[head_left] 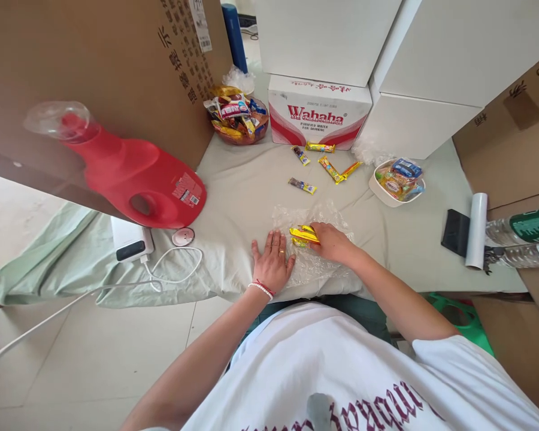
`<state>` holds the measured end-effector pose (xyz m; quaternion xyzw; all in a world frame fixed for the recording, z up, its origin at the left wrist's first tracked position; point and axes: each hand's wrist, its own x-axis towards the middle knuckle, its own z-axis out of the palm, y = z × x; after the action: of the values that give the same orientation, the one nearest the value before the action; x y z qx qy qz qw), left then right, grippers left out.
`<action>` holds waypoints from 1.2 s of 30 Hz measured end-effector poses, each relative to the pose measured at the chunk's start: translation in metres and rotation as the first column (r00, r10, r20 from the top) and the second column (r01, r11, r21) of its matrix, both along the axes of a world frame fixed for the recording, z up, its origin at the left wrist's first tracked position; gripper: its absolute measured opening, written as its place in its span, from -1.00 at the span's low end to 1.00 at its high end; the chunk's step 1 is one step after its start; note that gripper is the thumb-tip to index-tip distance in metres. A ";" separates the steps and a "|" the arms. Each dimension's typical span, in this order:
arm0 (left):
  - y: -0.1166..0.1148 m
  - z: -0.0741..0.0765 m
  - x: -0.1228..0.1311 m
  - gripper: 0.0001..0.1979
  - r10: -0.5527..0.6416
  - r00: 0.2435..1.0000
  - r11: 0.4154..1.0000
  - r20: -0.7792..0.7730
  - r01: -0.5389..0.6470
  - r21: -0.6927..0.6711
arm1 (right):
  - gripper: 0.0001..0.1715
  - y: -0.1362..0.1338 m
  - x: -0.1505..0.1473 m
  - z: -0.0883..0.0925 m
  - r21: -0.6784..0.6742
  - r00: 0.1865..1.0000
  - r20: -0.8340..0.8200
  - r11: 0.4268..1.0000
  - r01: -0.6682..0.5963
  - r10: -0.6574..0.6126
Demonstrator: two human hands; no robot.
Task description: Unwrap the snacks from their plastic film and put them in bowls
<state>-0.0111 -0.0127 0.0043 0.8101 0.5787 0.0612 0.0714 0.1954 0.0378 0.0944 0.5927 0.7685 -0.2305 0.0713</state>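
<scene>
Near the table's front edge, a clear plastic bag (314,269) is spread on the pale cloth. My right hand (331,242) grips several yellow snack packets (302,235) above the bag. To their left, my left hand (272,262) lies flat with its fingers apart, on the cloth and the bag's left edge. Beyond the bag are loose snack packets: a yellow one (320,147) by the box, two more yellow ones (330,169) at an angle, and two dark-and-yellow ones (302,185).
A Wahaha box (318,114) stands at the back, with a full snack bowl (240,136) to its left. A white snack container (386,194) is at right. The red jug (135,173), power bank (128,239) and cable are left; bottles (532,227) lie far right.
</scene>
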 end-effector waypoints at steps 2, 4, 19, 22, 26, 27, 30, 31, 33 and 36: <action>0.000 0.000 0.000 -0.33 -0.001 1.000 1.000 -0.004 0.001 0.000 | -0.52 -0.002 -0.001 -0.004 0.008 0.996 0.018 0.996 -0.088 0.088; 0.000 0.001 0.000 -0.33 -0.002 1.000 1.000 -0.006 0.002 0.004 | -0.52 -0.001 0.004 -0.005 -0.003 0.984 0.036 0.985 -0.173 0.173; -0.001 0.000 0.000 -0.32 0.008 1.000 1.000 0.014 -0.008 0.013 | -0.61 -0.011 0.009 -0.017 0.118 0.933 0.244 0.947 -0.299 0.265; -0.001 0.000 0.000 -0.31 0.021 1.000 1.000 0.016 -0.021 0.004 | -0.55 -0.008 0.029 -0.015 0.120 0.922 0.246 0.935 -0.334 0.298; 0.000 -0.001 -0.001 -0.29 0.017 1.000 1.000 0.020 -0.017 0.000 | -0.48 -0.003 0.044 -0.005 0.149 0.933 0.218 0.935 -0.322 0.287; 0.000 -0.001 -0.001 -0.29 0.015 1.000 1.000 0.020 -0.015 0.002 | -0.47 -0.002 0.043 -0.004 0.161 0.937 0.204 0.934 -0.318 0.284; 0.000 -0.002 -0.001 -0.30 0.015 1.000 1.000 0.019 -0.015 0.005 | -0.42 0.003 0.033 -0.008 0.171 0.937 0.161 0.926 -0.337 0.311; 0.000 -0.002 -0.001 -0.30 0.016 1.000 1.000 0.018 -0.016 0.005 | -0.40 0.004 0.030 -0.011 0.165 0.935 0.151 0.924 -0.344 0.321; -0.001 -0.001 -0.001 -0.30 0.021 1.000 1.000 0.015 -0.021 0.006 | -0.35 0.006 0.026 -0.018 0.148 0.932 0.122 0.923 -0.356 0.340; -0.001 -0.001 -0.001 -0.30 0.024 1.000 1.000 0.010 -0.024 0.008 | -0.25 0.008 0.031 -0.021 0.137 0.932 0.045 0.922 -0.363 0.360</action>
<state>-0.0119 -0.0135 0.0030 0.8031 0.5877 0.0684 0.0702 0.2265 0.0459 0.0734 0.4466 0.8783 -0.1522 0.0773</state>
